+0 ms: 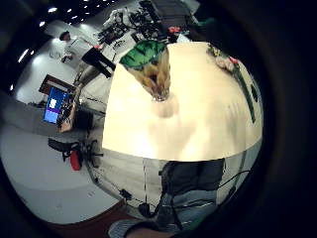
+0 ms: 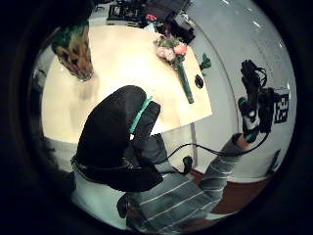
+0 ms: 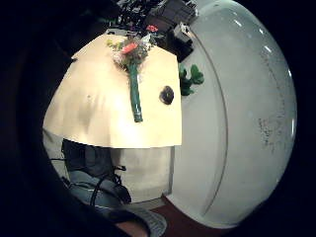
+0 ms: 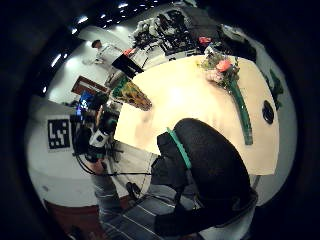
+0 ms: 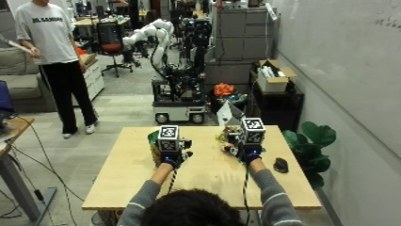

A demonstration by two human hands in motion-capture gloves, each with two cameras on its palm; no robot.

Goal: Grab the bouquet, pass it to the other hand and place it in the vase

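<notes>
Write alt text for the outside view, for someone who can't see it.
A person seated at a light wooden table raises both gloved hands above it, left hand near a patterned vase, right hand over a bouquet lying on the tabletop. A small dark object lies near the table's right edge.

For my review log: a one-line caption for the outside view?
Seated person raises both gloved hands, left hand and right hand, above the wooden table, bouquet not yet grasped.

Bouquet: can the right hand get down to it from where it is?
Probably yes. The bouquet lies flat on the table, nothing on it, and the right hand is raised above that side, holding nothing.
</notes>
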